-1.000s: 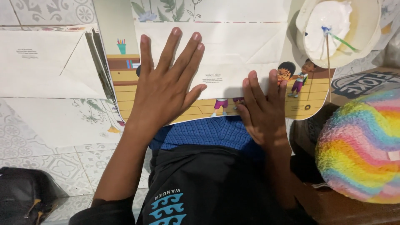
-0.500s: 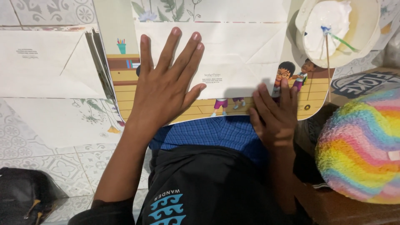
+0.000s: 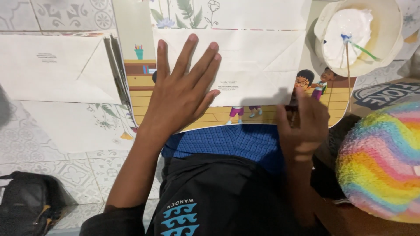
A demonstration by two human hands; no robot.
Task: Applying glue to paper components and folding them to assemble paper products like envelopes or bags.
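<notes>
My left hand (image 3: pixel 181 89) lies flat with fingers spread on a white folded envelope (image 3: pixel 258 61). The envelope rests on a picture book (image 3: pixel 326 102) with cartoon children and a yellow floor, lying across my lap. My right hand (image 3: pixel 304 126) sits at the book's near edge by the envelope's lower right corner, fingers curled loosely with tips on the page, holding nothing that I can see.
A pale bowl of white paste (image 3: pixel 356 32) with a thin stick stands at upper right. A rainbow plush cushion (image 3: pixel 380 161) lies to the right. More white envelopes (image 3: pixel 52 65) cover the patterned tile floor on the left. A black bag (image 3: pixel 30 203) sits at bottom left.
My right hand slid right along the envelope's lower edge and off it, its fingers curling. The left hand kept pressing in place. The view shifted slightly.
</notes>
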